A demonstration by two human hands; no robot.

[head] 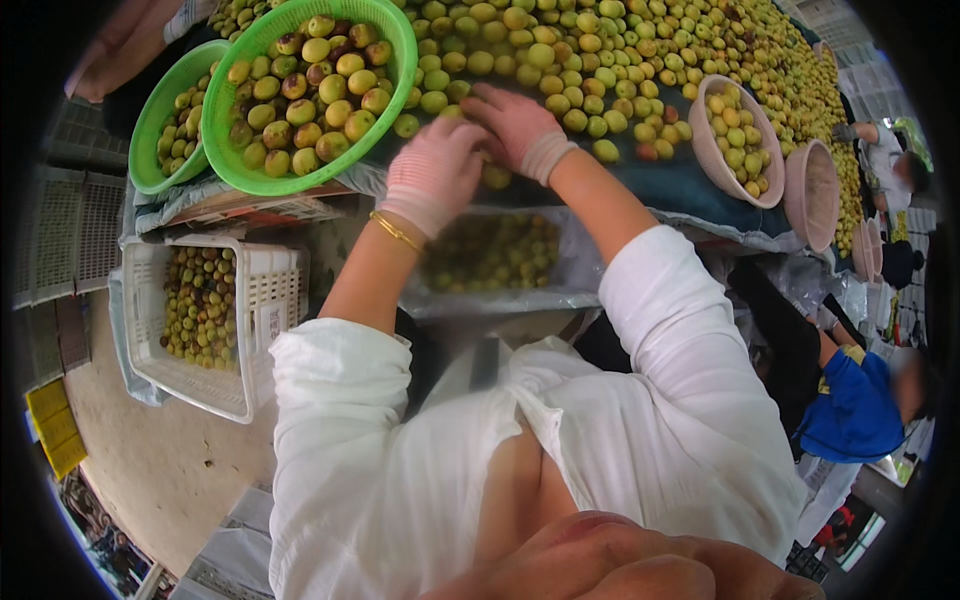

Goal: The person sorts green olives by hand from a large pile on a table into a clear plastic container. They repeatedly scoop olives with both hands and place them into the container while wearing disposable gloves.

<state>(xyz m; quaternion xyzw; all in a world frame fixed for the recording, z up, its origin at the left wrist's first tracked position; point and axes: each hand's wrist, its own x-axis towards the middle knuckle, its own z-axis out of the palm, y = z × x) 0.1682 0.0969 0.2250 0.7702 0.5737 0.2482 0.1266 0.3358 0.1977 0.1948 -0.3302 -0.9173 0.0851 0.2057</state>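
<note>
Both of my hands wear thin pinkish-white knit gloves and meet at the near edge of a table heaped with round yellow-green fruit (592,52). My left hand (439,169) bends inward, its fingertips hidden near the other hand. Slightly farther forward, my right hand (514,127) reaches over the fruit with its fingers partly curled. Whether either hand grips a fruit cannot be seen. One fruit (496,176) shows just below the hands. To their left sits a bright green plastic basket (405,82) of fruit, many with brown-red patches.
Another green basket (142,142) stands at far left. Pink baskets (776,172) line the table's right side, one holding fruit. Below the table are a white plastic crate (262,330) of fruit and a lined container (577,296) of fruit. Co-workers (855,405) are at right.
</note>
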